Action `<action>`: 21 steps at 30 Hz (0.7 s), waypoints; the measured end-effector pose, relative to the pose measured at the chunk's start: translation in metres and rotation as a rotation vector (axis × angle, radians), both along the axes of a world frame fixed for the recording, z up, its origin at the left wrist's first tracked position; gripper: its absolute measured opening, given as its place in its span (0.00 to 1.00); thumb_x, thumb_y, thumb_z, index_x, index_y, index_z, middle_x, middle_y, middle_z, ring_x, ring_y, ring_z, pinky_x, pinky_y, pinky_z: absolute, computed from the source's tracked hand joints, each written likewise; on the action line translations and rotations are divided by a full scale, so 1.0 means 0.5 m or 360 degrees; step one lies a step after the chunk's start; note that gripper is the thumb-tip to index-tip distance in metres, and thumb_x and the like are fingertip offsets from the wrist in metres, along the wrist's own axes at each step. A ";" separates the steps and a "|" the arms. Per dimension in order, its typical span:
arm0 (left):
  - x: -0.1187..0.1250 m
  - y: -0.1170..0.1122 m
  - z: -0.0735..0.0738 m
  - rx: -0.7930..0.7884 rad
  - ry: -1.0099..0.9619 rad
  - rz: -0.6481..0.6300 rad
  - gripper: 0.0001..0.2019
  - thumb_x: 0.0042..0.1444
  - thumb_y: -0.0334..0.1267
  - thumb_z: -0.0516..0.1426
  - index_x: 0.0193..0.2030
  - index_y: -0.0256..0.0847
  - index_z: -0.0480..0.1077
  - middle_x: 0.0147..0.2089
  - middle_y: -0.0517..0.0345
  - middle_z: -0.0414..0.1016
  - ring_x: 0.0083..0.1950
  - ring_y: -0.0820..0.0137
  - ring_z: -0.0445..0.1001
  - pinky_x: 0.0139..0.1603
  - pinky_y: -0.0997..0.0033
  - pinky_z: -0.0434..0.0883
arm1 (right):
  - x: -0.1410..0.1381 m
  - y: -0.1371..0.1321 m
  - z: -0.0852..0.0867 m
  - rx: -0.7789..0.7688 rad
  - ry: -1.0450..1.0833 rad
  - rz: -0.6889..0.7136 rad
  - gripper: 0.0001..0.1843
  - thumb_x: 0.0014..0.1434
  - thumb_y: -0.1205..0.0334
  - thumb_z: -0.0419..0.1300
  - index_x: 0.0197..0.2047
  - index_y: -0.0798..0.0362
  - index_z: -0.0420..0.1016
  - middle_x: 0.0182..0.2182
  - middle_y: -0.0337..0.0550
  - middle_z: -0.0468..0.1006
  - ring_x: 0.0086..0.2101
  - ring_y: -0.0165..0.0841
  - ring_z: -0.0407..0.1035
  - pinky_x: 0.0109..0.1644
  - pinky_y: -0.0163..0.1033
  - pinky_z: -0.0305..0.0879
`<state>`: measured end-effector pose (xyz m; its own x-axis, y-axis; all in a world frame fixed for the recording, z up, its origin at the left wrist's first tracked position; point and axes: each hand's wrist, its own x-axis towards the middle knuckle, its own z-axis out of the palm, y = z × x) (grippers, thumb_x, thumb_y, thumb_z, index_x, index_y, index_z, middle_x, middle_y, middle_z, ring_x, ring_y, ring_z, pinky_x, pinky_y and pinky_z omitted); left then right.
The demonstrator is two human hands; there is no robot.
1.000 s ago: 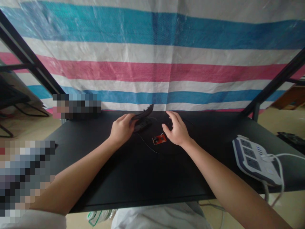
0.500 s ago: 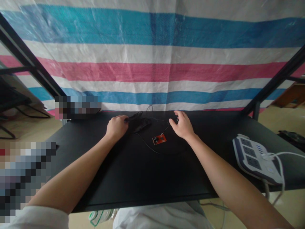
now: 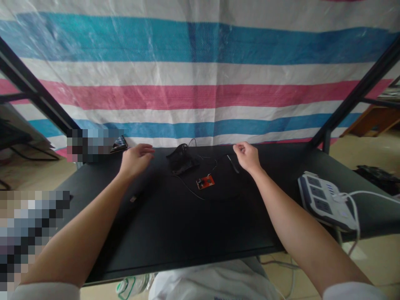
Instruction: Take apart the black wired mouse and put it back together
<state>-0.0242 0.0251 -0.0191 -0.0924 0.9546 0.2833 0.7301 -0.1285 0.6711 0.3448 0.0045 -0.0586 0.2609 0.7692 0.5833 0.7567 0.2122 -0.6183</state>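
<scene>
Circuit board lay mid-table on black tabletop, thin wire trailing toward dark bundle; we held left hand and right hand empty, well apart, either side, gripping nothing.

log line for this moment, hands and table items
left hand: empty, nearest black wired object | right hand: empty, by thin dark strip | also on black table: red circuit board, black wire, white power strip
</scene>
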 end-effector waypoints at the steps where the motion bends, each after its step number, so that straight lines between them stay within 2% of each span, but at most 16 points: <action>1: -0.011 0.006 -0.002 -0.0046 -0.0150 0.0008 0.19 0.51 0.31 0.52 0.49 0.32 0.72 0.45 0.49 0.81 0.42 0.65 0.79 0.47 0.65 0.75 | 0.005 0.000 0.000 0.0012 0.0041 -0.0019 0.19 0.58 0.47 0.54 0.34 0.53 0.76 0.31 0.48 0.81 0.33 0.38 0.74 0.43 0.43 0.69; 3: -0.027 0.017 -0.012 -0.0112 -0.0395 0.0035 0.16 0.52 0.31 0.52 0.46 0.31 0.72 0.42 0.51 0.80 0.40 0.68 0.78 0.43 0.69 0.75 | 0.014 0.000 -0.003 0.0035 0.0132 -0.0067 0.21 0.58 0.44 0.52 0.32 0.53 0.75 0.30 0.49 0.81 0.33 0.39 0.74 0.43 0.43 0.68; 5: -0.035 0.027 -0.028 -0.0139 -0.0541 0.0052 0.12 0.53 0.31 0.53 0.42 0.31 0.72 0.37 0.54 0.80 0.38 0.70 0.77 0.43 0.71 0.74 | 0.022 0.002 -0.010 0.0049 0.0224 -0.0126 0.23 0.57 0.41 0.51 0.29 0.53 0.73 0.29 0.49 0.80 0.34 0.40 0.74 0.43 0.44 0.68; 8: -0.038 0.038 -0.050 -0.0175 -0.0639 0.0047 0.08 0.55 0.32 0.53 0.38 0.32 0.71 0.32 0.57 0.78 0.37 0.71 0.75 0.46 0.70 0.74 | 0.031 0.010 -0.027 0.0046 0.0382 -0.0163 0.28 0.56 0.37 0.47 0.27 0.52 0.72 0.28 0.50 0.80 0.35 0.42 0.75 0.45 0.45 0.67; 12: -0.039 0.046 -0.061 -0.0202 -0.0700 0.0051 0.07 0.58 0.33 0.52 0.38 0.32 0.70 0.33 0.56 0.78 0.36 0.72 0.74 0.46 0.69 0.73 | 0.038 0.021 -0.045 -0.0030 0.0565 -0.0135 0.31 0.54 0.33 0.45 0.29 0.52 0.72 0.31 0.52 0.81 0.37 0.43 0.75 0.45 0.46 0.67; 16: -0.040 0.047 -0.059 -0.0221 -0.0732 0.0046 0.07 0.59 0.34 0.52 0.38 0.33 0.70 0.32 0.57 0.77 0.35 0.72 0.73 0.45 0.69 0.73 | 0.035 0.023 -0.046 -0.0098 0.0571 -0.0135 0.30 0.54 0.33 0.47 0.28 0.53 0.73 0.31 0.52 0.81 0.38 0.44 0.75 0.46 0.46 0.66; 21: -0.041 0.058 -0.068 -0.0219 -0.0783 0.0044 0.06 0.56 0.34 0.54 0.36 0.34 0.70 0.30 0.58 0.75 0.34 0.72 0.74 0.46 0.69 0.72 | 0.027 0.015 -0.038 -0.0143 0.0425 -0.0104 0.28 0.54 0.35 0.49 0.25 0.51 0.71 0.28 0.49 0.80 0.36 0.43 0.75 0.45 0.45 0.65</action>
<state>-0.0445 0.0540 -0.0533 -0.2088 0.9753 0.0721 0.3256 -0.0002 0.9455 0.3581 0.0119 -0.0774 0.4466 0.7914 0.4173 0.5748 0.1036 -0.8117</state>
